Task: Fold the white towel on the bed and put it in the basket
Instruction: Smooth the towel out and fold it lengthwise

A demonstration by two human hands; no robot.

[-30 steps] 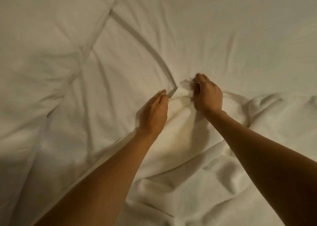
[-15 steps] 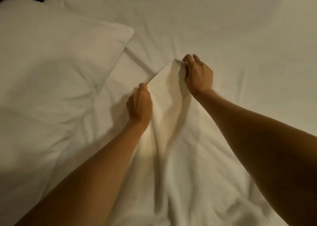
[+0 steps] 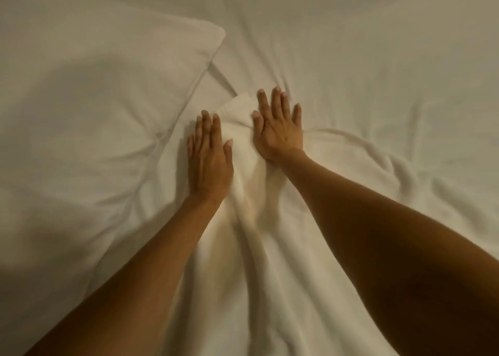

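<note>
The white towel (image 3: 251, 220) lies spread along the bed in front of me, wrinkled, its far corner near the pillow. My left hand (image 3: 209, 161) rests flat, palm down, on the towel's left side with fingers together and thumb out. My right hand (image 3: 278, 128) presses flat on the towel's far end, fingers spread. Neither hand grips the cloth. No basket is in view.
A large white pillow (image 3: 89, 112) fills the left side, its corner close to my left hand. The white bed sheet (image 3: 364, 58) stretches away to the right and far side. More rumpled white cloth (image 3: 405, 172) lies at the right.
Both hands have let go of the towel's far edge, which they had pulled away from me, and now lie flat and open on top of it.
</note>
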